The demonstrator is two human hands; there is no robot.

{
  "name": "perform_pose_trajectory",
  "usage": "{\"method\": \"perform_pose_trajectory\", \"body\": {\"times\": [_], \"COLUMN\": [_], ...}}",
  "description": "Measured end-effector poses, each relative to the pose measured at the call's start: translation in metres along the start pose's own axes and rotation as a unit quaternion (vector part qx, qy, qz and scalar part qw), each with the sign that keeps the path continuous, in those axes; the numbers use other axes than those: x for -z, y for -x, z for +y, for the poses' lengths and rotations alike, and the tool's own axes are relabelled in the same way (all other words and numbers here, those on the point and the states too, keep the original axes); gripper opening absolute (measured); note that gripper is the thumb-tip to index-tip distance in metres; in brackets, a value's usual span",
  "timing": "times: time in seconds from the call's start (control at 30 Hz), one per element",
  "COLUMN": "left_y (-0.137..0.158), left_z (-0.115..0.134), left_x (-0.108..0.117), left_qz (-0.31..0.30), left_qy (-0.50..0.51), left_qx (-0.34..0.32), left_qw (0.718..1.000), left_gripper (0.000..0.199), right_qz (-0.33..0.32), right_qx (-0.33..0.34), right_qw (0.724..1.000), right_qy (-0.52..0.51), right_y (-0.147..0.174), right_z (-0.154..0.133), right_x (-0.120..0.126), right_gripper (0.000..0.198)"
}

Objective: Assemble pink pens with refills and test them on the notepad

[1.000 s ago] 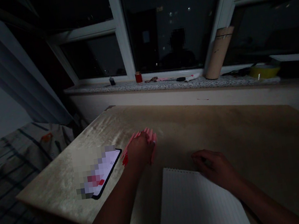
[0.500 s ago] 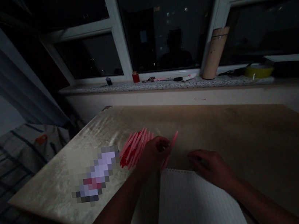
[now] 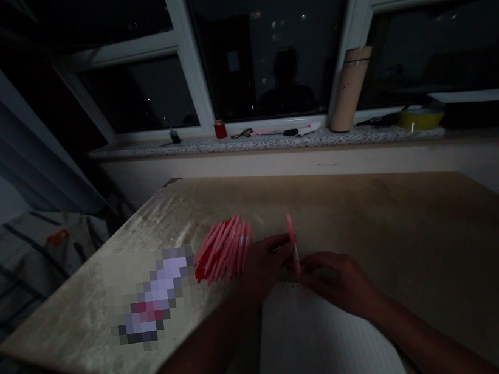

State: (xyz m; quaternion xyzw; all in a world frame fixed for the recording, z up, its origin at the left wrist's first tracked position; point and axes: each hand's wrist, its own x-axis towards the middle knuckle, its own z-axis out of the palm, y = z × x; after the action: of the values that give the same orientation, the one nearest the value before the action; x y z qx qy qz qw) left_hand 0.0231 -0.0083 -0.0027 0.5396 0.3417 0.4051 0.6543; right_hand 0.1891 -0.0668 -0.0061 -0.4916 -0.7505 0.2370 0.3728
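A pink pen (image 3: 290,229) stands almost upright above the top edge of a spiral notebook (image 3: 327,342) with lined white pages. My left hand (image 3: 264,265) pinches the pen from the left, around its middle. From the right, my right hand (image 3: 341,276) closes its thumb and forefinger at the pen's lower part; dim light hides the exact contact. Just left of my left hand lies a pile of similar pink pens (image 3: 225,248), with something red showing among them.
A blurred-out white and pink item (image 3: 157,294) lies on the table (image 3: 396,223) at the left. Along the windowsill (image 3: 198,146) stand a tan cylinder (image 3: 351,91), a small red jar (image 3: 220,130) and a yellow tape roll (image 3: 422,120). Striped cloth (image 3: 17,273) lies beyond the table's left edge.
The pen has swung from a slant to nearly upright. My right hand has moved left, bringing its fingertips to the pen's lower part. The view has shifted slightly.
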Motion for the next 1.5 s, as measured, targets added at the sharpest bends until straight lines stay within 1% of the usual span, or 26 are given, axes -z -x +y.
{"method": "perform_pose_trajectory", "body": {"times": [0.13,0.27,0.47,0.57,0.67,0.73,0.83,0.97,1.03,1.07,1.23,1.37,1.5], "left_y": [-0.002,-0.003,-0.004,-0.006,-0.007,-0.007,-0.007,-0.005,-0.003,-0.002,0.002,0.003,0.004], "left_z": [-0.002,0.000,-0.002,-0.002,0.003,0.007,0.012,0.011,0.010,0.010,0.006,0.004,0.005], "left_x": [0.000,0.000,0.006,0.016,0.026,0.030,0.031,0.029,0.028,0.028,0.027,0.027,0.028], "left_qz": [0.033,0.040,0.026,0.011,0.007,0.005,0.008,-0.007,-0.013,-0.017,-0.034,-0.045,-0.045], "left_qy": [0.058,0.116,0.143,0.097,0.019,-0.023,-0.056,-0.102,-0.133,-0.149,-0.213,-0.254,-0.281], "left_qx": [-0.027,-0.026,-0.040,-0.052,-0.064,-0.066,-0.056,-0.057,-0.065,-0.067,-0.099,-0.121,-0.121], "left_qw": [0.997,0.992,0.989,0.994,0.998,0.998,0.997,0.993,0.989,0.986,0.971,0.959,0.951], "left_gripper": [0.022,0.015,0.015,0.021,0.021,0.022,0.025,0.029,0.030,0.031,0.032,0.036,0.038], "right_qz": [0.003,0.009,0.088,0.107,0.098,0.090,0.093,0.118,0.136,0.135,0.122,0.109,0.106], "right_qx": [-0.011,-0.019,-0.051,-0.069,-0.100,-0.131,-0.164,-0.158,-0.171,-0.177,-0.165,-0.165,-0.175], "right_qw": [1.000,0.998,0.992,0.986,0.978,0.964,0.942,0.930,0.920,0.916,0.920,0.913,0.913], "right_qy": [-0.027,-0.051,-0.076,-0.104,-0.157,-0.213,-0.278,-0.310,-0.327,-0.333,-0.334,-0.356,-0.352], "right_y": [0.000,-0.001,-0.003,-0.002,0.001,0.002,0.002,-0.001,-0.001,-0.001,0.000,0.000,0.000], "right_z": [0.000,0.003,0.012,0.018,0.024,0.026,0.026,0.029,0.034,0.037,0.048,0.046,0.043], "right_x": [-0.002,-0.001,0.005,0.009,0.012,0.012,0.015,0.021,0.022,0.022,0.021,0.019,0.019], "right_gripper": [0.014,0.015,0.019,0.021,0.025,0.028,0.032,0.028,0.030,0.031,0.035,0.037,0.039]}}
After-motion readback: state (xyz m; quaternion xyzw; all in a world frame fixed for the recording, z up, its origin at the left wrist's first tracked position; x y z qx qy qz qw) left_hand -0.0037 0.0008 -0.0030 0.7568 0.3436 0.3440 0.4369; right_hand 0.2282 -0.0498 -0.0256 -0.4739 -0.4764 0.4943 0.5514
